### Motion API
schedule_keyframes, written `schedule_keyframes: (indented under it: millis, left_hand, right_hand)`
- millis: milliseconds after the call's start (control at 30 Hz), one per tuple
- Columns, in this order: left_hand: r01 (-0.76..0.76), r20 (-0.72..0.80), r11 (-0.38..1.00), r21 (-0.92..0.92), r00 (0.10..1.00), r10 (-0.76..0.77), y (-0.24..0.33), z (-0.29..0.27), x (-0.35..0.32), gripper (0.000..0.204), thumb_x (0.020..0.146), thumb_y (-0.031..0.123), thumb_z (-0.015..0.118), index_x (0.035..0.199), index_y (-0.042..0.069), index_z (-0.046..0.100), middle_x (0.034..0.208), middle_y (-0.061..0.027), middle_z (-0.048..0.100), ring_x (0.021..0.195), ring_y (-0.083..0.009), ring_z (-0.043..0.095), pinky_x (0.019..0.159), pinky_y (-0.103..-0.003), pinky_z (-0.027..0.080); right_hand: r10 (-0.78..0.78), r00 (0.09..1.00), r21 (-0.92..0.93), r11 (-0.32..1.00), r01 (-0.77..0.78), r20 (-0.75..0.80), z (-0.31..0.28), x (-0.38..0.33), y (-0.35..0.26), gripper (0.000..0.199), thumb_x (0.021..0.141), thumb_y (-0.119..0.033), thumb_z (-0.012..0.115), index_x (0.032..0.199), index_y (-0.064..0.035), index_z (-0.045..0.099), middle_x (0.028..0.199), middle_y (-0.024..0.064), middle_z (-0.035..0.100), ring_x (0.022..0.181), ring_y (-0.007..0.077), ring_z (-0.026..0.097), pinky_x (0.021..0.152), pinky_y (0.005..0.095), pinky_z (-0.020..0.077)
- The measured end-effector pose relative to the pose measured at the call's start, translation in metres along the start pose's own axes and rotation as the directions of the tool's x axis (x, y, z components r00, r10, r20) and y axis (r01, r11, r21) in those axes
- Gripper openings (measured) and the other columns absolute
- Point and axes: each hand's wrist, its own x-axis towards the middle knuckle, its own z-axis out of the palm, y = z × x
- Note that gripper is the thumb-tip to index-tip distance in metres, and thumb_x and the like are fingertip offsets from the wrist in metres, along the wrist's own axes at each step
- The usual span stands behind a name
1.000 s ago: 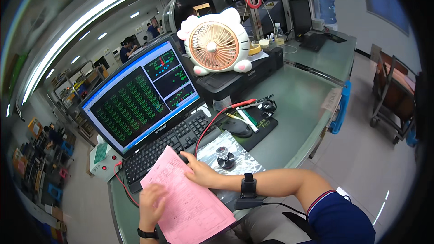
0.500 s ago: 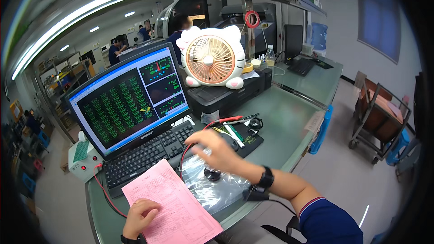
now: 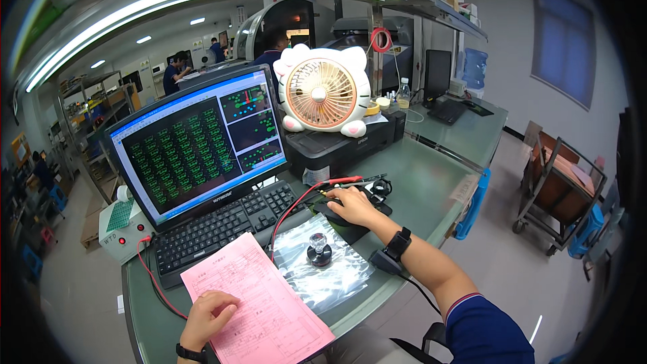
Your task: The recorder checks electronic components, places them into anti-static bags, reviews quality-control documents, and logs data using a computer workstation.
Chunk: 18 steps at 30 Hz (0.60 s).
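My left hand (image 3: 207,315) rests flat on a pink paper form (image 3: 258,300) at the desk's near edge. My right hand (image 3: 350,205) lies curled over a black computer mouse (image 3: 325,214) on a dark pad, wrist wearing a black watch (image 3: 398,243). Between the hands a clear plastic bag (image 3: 327,271) lies flat with a small black knobbed stamp (image 3: 319,251) standing on it. Behind them sit a black keyboard (image 3: 216,226) and a monitor (image 3: 199,148) showing green patterns on black.
A white and orange cat-shaped fan (image 3: 323,91) stands on a black printer (image 3: 344,145). A small white test box (image 3: 121,226) with red leads sits left of the keyboard. A metal cart (image 3: 556,192) stands to the right. People work in the background (image 3: 176,71).
My right hand left the pink form, passed over the plastic bag and settled on the mouse. My left hand stays on the form. The view shifted rightward.
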Motion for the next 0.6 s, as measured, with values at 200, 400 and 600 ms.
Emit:
schedule_keyframes:
  millis: [200, 400, 600]
  left_hand:
    - [0.020, -0.008, 1.000, -0.010, 1.000, -0.021, 0.002, -0.001, -0.001, 0.015, 0.084, 0.014, 0.068, 0.095, 0.005, 0.072, 0.089, -0.0068, 0.070, 0.085, -0.0209, 0.062, 0.075, -0.031, 0.049]
    - [0.027, -0.004, 1.000, -0.002, 1.000, -0.027, -0.003, 0.000, -0.002, 0.015, 0.085, 0.015, 0.068, 0.095, 0.005, 0.073, 0.091, -0.0065, 0.070, 0.086, -0.0202, 0.062, 0.073, -0.031, 0.050]
    - [0.058, -0.008, 0.998, -0.023, 0.998, -0.058, -0.001, 0.000, -0.002, 0.016, 0.085, 0.014, 0.068, 0.096, 0.004, 0.073, 0.091, -0.0071, 0.070, 0.087, -0.0206, 0.062, 0.074, -0.031, 0.050]
  right_hand:
    - [0.045, 0.998, 0.067, 0.997, -0.048, 0.048, -0.002, -0.002, 0.003, 0.035, 0.090, -0.033, 0.062, 0.117, -0.0130, 0.065, 0.111, 0.0071, 0.069, 0.110, 0.0306, 0.057, 0.091, 0.0437, 0.0417]
    - [0.016, 0.986, -0.083, 0.996, -0.031, -0.168, -0.004, -0.006, 0.014, 0.028, 0.086, -0.024, 0.066, 0.109, -0.0080, 0.064, 0.112, 0.0141, 0.064, 0.107, 0.0342, 0.057, 0.093, 0.0450, 0.0465]
    - [0.148, 0.989, -0.112, 0.983, -0.145, 0.011, -0.008, -0.005, 0.019, 0.030, 0.084, -0.015, 0.063, 0.112, -0.0065, 0.064, 0.109, 0.0182, 0.066, 0.105, 0.0368, 0.061, 0.091, 0.0460, 0.0476]
